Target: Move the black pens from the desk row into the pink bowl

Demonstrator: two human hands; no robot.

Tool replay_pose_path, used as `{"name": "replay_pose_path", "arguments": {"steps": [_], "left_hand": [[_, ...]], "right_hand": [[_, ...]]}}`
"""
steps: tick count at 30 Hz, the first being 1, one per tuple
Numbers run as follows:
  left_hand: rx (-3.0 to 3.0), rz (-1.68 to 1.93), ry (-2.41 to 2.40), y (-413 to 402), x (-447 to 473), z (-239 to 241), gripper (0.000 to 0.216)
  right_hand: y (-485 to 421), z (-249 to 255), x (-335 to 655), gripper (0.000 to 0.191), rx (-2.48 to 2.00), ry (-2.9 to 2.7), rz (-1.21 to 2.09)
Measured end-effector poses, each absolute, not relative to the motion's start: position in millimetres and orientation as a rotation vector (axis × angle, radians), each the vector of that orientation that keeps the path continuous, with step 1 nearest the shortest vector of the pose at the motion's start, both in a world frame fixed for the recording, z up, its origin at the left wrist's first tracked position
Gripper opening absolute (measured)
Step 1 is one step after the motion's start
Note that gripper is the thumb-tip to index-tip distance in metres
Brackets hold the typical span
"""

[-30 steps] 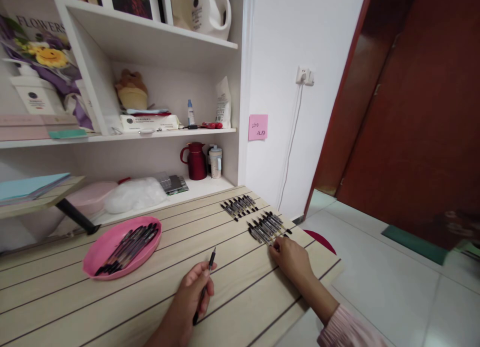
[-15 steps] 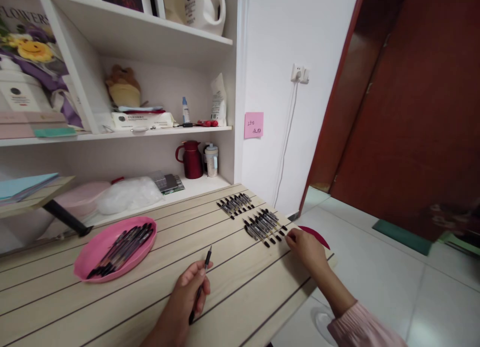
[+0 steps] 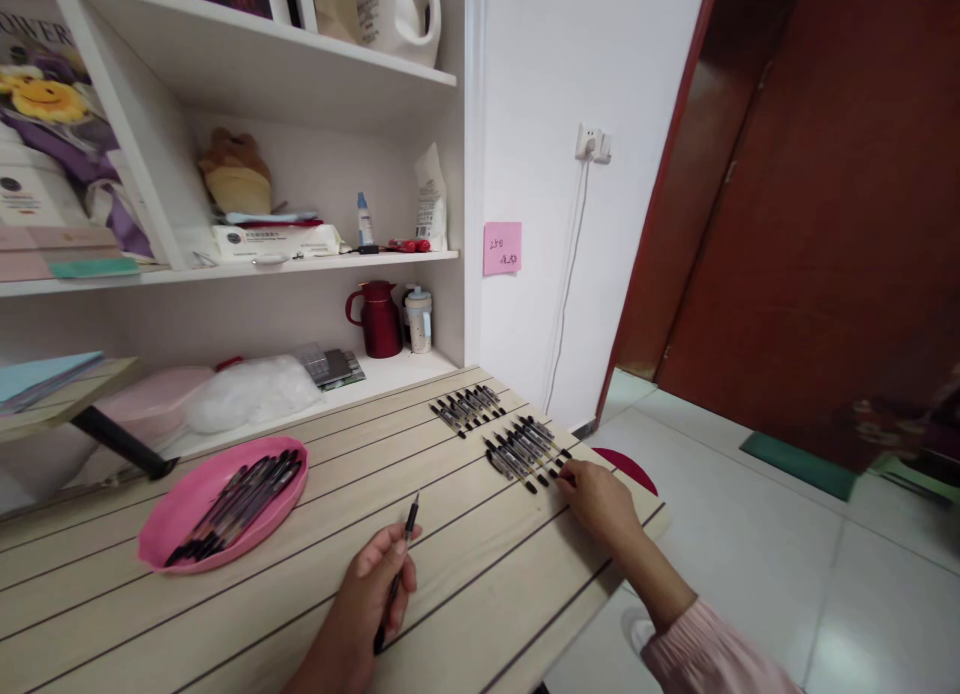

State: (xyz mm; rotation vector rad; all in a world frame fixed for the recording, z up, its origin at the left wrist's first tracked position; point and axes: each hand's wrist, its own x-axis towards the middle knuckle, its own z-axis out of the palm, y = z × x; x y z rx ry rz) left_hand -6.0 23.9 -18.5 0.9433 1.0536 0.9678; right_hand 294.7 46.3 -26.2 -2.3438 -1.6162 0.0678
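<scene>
My left hand (image 3: 379,579) is closed around a dark, slim pen (image 3: 410,519), its pointed bare tip facing up and away from me. My right hand (image 3: 592,494) rests at the table's right side, fingertips pinched together beside the nearer row of pens (image 3: 517,449). Whatever those fingertips hold, if anything, is hidden. Short black pieces like pen caps (image 3: 543,480) lie along the near ends of that row. Behind it is a second row of pens (image 3: 469,406). On the left, a pink oval tray (image 3: 154,549) contains a pile of dark pens (image 3: 240,504).
The striped wooden table (image 3: 315,514) meets a white shelf unit holding a red jug (image 3: 381,319), a pale cup (image 3: 418,319) and a plastic bag (image 3: 255,392). A small raised stand (image 3: 112,374) is at the left. Past the right edge is a dark red round seat (image 3: 626,470).
My right hand has shifted slightly left, closer to the near row of pens. The left hand keeps hold of its pen in about the same pose. The view has turned a little.
</scene>
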Motion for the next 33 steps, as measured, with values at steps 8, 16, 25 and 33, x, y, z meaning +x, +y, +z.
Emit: {"name": "replay_pose_path", "arguments": {"steps": [8, 16, 25, 33], "left_hand": [[0.923, 0.973, 1.038, 23.7, -5.2, -18.9, 0.042], [0.967, 0.966, 1.039, 26.2, -7.3, -20.9, 0.040], [0.939, 0.968, 1.045, 26.2, -7.0, -21.3, 0.041], [0.964, 0.962, 1.038, 25.7, -6.7, -19.8, 0.039]], "right_hand": [[49.6, -34.3, 313.4, 0.019, -2.373, -1.596, 0.094], [54.0, -33.2, 301.5, 0.020, -2.345, -1.614, 0.073], [55.2, -34.2, 301.6, 0.019, -2.350, -1.613, 0.093], [54.1, -35.3, 299.9, 0.020, -2.309, -1.593, 0.084]]}}
